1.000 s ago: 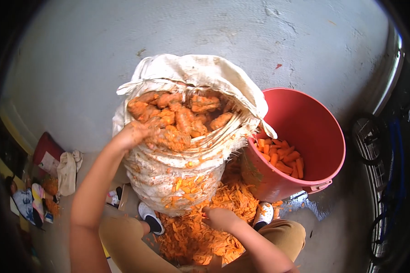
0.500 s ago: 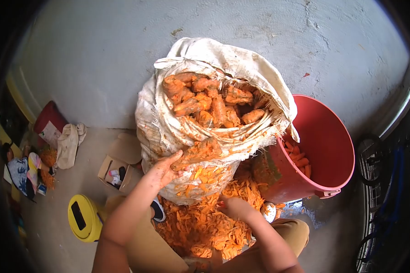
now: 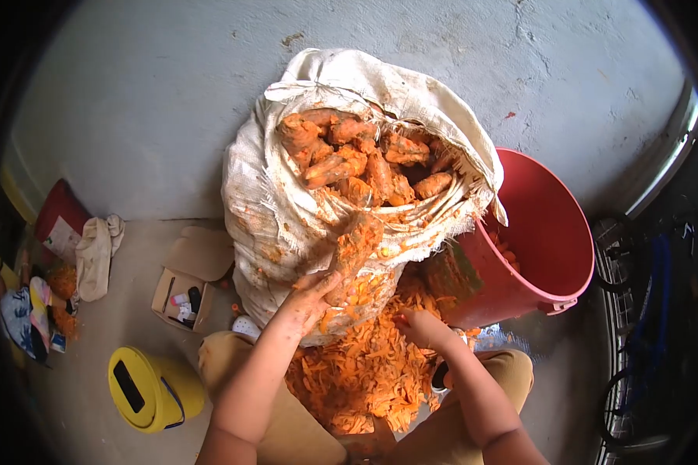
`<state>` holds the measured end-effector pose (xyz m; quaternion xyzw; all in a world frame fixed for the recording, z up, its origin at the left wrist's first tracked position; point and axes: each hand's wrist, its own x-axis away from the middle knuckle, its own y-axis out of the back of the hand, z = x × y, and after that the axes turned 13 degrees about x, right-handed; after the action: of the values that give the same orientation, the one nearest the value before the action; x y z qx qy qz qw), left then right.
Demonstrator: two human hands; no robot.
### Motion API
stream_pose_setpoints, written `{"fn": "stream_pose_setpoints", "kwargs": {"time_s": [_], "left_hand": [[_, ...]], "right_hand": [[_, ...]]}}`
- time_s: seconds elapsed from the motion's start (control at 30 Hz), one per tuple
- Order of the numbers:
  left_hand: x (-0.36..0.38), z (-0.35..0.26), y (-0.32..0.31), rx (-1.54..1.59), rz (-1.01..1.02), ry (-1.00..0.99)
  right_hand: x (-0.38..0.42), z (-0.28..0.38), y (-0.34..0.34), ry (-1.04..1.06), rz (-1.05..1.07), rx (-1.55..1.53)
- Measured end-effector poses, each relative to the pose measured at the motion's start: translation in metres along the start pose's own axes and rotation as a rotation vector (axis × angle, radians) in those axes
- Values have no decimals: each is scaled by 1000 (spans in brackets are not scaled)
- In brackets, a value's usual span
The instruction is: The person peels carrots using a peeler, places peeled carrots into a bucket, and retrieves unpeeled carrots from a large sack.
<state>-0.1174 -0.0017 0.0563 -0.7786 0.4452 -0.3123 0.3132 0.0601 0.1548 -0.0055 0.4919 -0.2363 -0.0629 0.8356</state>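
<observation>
My left hand (image 3: 312,301) is closed around a thick, dirt-smeared carrot (image 3: 355,252), which it holds tilted upward in front of the white woven sack (image 3: 248,190). Similar rough carrots (image 3: 341,164) fill the sack's open mouth. Lower and to the right, my right hand (image 3: 425,328) is curled above a heap of orange peelings (image 3: 364,380). Whatever lies in its fingers is hidden from view. Orange shreds also cling to the sack's front.
A red bucket (image 3: 485,283) with carrots (image 3: 506,249) inside stands right of the sack. On the left floor are a yellow lidded bucket (image 3: 180,387) with a dark phone-like object (image 3: 129,383) on top and an open cardboard box (image 3: 163,293). A grey wall (image 3: 163,116) rises behind.
The carrot in my left hand has swung from lying nearly level to pointing upward. My right hand has shifted slightly right and up, and the camera view has moved a little.
</observation>
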Motion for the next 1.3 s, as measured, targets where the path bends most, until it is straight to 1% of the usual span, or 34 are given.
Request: {"fn": "stream_pose_setpoints", "kwargs": {"time_s": [0.03, 0.13, 0.17, 0.27, 0.37, 0.47, 0.5, 0.57, 0.6, 0.63, 0.67, 0.77, 0.8, 0.87, 0.9, 0.97, 1.0, 1.03, 1.07, 1.13, 1.17, 1.23, 1.27, 1.3], "left_hand": [[0, 1, -1, 13, 12, 8], [-2, 3, -2, 29, 65, 10], [-2, 4, -3, 32, 85, 7], [-5, 5, -2, -12, 61, 12], [-3, 2, -9, -84, 36, 73], [-5, 4, -5, -82, 87, 67], [-5, 5, -5, -88, 75, 68], [-5, 6, -3, -99, 53, 71], [-6, 8, 0, -114, 73, 60], [-8, 10, 2, -130, 94, 50], [-10, 12, 3, -145, 115, 39], [-8, 11, -5, -327, 93, -45], [-9, 12, -5, -389, 74, -54], [-12, 17, 0, -513, 37, -75], [-14, 24, 2, -460, 0, -143], [-14, 40, 3, -354, -74, -278], [-13, 40, 5, -480, -44, -281], [-12, 39, 6, -608, -15, -282], [-10, 37, 4, -737, 15, -282], [-4, 30, -9, -84, -83, -84], [-3, 28, -14, 242, -131, 17], [-7, 31, -14, -181, -140, -75], [-8, 32, -13, -438, -127, -126], [-10, 33, -11, -695, -130, -183]], "right_hand": [[-2, 0, -2, 14, -44, -53], [-7, 3, 2, 62, -74, -66], [0, 20, 20, -96, 66, -280], [-6, 21, 20, -147, 16, -450], [-13, 14, 16, -166, -93, -596], [-16, 11, 22, -134, -335, -454], [-21, 5, 19, -133, -417, -471], [-24, -7, 21, -196, -457, -549], [-26, -10, 22, -228, -476, -588], [-19, 2, 34, -267, -515, -732], [-14, 9, 45, -271, -538, -780], [-17, 2, 49, -179, -763, -1001], [-12, 4, 54, -238, -843, -942], [-9, 3, 63, -224, -932, -1122], [-3, 4, 68, -190, -928, -1255], [-3, 8, 74, -152, -1001, -1421], [-4, 10, 76, -133, -1037, -1503], [-5, 12, 76, -80, -1049, -1510], [-7, 15, 77, -80, -1046, -1514], [-11, 31, 79, -79, -1074, -1482], [-13, 40, 81, -29, -1074, -1466], [-15, 62, 85, 28, -1069, -1360], [-18, 69, 86, 50, -1078, -1281], [-20, 75, 86, 90, -1066, -1273]]}}
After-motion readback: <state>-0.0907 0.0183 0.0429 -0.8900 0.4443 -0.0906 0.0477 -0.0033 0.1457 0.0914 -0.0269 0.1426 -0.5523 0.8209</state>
